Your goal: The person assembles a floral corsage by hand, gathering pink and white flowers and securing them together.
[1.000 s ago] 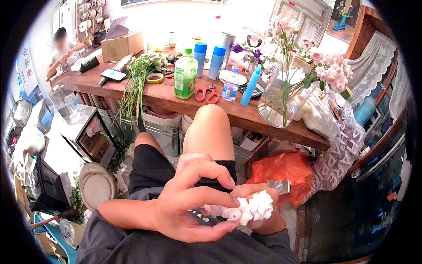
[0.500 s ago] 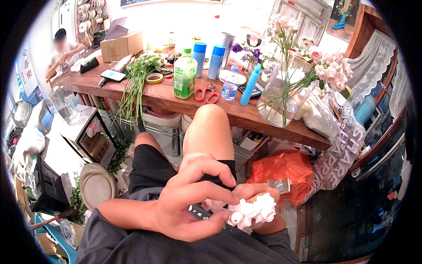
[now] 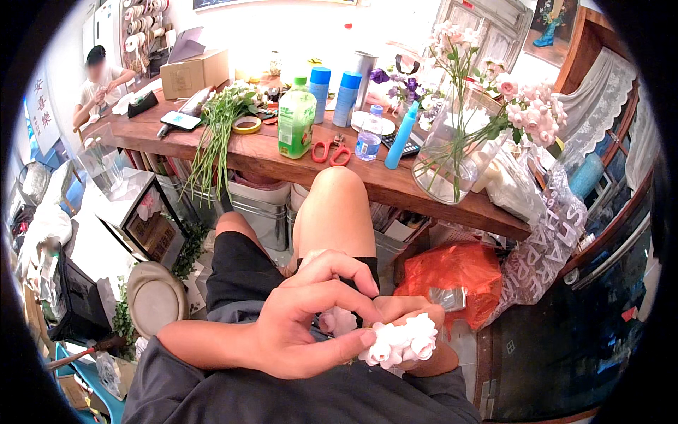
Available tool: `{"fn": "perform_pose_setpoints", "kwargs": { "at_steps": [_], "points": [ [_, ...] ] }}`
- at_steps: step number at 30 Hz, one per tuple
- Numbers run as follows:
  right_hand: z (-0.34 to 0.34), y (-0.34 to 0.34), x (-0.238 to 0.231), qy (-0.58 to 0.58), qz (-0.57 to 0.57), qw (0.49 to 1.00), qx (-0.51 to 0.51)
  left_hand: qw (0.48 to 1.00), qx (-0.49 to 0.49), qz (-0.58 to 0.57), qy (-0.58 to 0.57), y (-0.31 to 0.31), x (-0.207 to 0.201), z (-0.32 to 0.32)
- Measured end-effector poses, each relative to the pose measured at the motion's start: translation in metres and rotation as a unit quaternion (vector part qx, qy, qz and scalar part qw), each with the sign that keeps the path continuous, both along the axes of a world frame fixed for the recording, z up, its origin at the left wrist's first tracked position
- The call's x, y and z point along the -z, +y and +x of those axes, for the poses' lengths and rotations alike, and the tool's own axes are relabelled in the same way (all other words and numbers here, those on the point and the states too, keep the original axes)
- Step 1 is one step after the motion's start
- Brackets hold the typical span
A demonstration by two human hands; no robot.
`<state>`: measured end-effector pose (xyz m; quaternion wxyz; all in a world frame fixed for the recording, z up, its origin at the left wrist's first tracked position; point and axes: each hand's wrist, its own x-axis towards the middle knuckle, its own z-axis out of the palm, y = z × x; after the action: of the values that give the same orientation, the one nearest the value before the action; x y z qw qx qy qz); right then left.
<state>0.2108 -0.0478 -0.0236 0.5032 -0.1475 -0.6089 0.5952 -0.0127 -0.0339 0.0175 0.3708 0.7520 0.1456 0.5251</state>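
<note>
A small cluster of white roses (image 3: 401,341) is low in front of me, over my lap. My left hand (image 3: 304,318) reaches in from the left with curled fingers, its thumb tip against the cluster's left edge and its index tip close above. Behind the roses is my right hand (image 3: 413,308), its fingers curled in and partly hidden by the blooms; the grip on the stems cannot be seen. A pale pink flower (image 3: 337,321) shows through the gap between my left thumb and fingers.
Along the wooden table (image 3: 282,155) are cut green stems (image 3: 219,134), yellow tape (image 3: 247,125), a green bottle (image 3: 296,120), red-handled scissors (image 3: 332,152) and a glass vase (image 3: 445,177) of pink roses. An orange plastic bag (image 3: 452,275) is below. Another person (image 3: 102,88) sits at far left.
The white roses have turned slightly and shifted a little left between my hands. My left thumb and index have closed slightly against the cluster's edge, and more of the pale pink flower shows.
</note>
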Motion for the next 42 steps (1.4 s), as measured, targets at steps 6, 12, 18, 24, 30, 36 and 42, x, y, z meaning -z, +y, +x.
{"fn": "perform_pose_setpoints", "kwargs": {
  "at_steps": [6, 12, 18, 24, 30, 36, 42],
  "points": [
    [0.002, 0.001, 0.006, 0.109, -0.034, 0.989, -0.09, 1.0, -0.016, 0.025, 0.003, 0.007, 0.009, 0.002],
    [0.002, 0.009, -0.009, 0.089, 0.132, 0.985, -0.062, 0.991, -0.1, 0.084, -0.029, 0.003, 0.001, -0.004],
    [0.005, 0.022, -0.001, 0.144, 0.263, 0.946, -0.122, 0.979, -0.132, 0.155, -0.025, -0.005, -0.006, -0.01],
    [0.009, 0.027, -0.013, 0.06, 0.288, 0.953, -0.076, 0.98, -0.078, 0.184, -0.012, 0.001, -0.009, -0.008],
    [0.01, 0.029, 0.006, 0.157, 0.247, 0.95, -0.11, 0.987, -0.101, 0.12, -0.031, 0.001, 0.003, -0.004],
    [0.008, 0.026, 0.002, 0.131, 0.27, 0.951, -0.071, 0.988, -0.096, 0.119, -0.03, -0.004, -0.001, -0.003],
    [0.005, 0.03, 0.003, 0.15, 0.302, 0.937, -0.095, 0.981, -0.052, 0.185, -0.027, -0.001, -0.014, 0.0]
  ]
}}
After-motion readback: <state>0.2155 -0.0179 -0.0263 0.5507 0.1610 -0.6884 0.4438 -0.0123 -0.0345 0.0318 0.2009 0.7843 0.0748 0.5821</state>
